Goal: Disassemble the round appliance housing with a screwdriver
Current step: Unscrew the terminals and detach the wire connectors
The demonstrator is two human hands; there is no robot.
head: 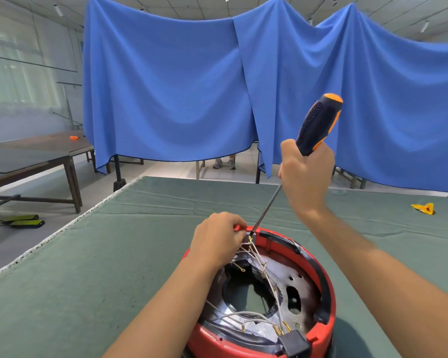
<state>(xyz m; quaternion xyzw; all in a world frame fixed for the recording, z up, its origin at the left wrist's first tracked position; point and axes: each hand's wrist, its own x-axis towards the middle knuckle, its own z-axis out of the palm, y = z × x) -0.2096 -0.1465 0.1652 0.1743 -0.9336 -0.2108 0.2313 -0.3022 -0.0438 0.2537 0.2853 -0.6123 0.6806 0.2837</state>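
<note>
The red round housing [259, 301] sits open side up on the green-covered desk [140, 254], close to the person, directly under both forearms. The right hand [307, 174] is wrapped in a fist around the lower part of the screwdriver [318, 125] handle, black with orange trim, and the long shaft slants down and away from that hand to a brass terminal [250, 238] on the far rim. The left hand [217, 241] rests on that same rim just beside the tip, fingers curled and pinching the rim and what look like the white wires [256, 257] gathered there; exactly what lies between the fingertips I cannot tell.

The shell looks like stiff moulded plastic with a metal plate [292, 288] inside, light enough to skid on the cloth under a hard twist, so bracing at the rim near the screw seems right. The wires are thin and limp, with small ring lugs; they would likely tear if tugged, so better to hold the rigid rim than the leads.
</note>
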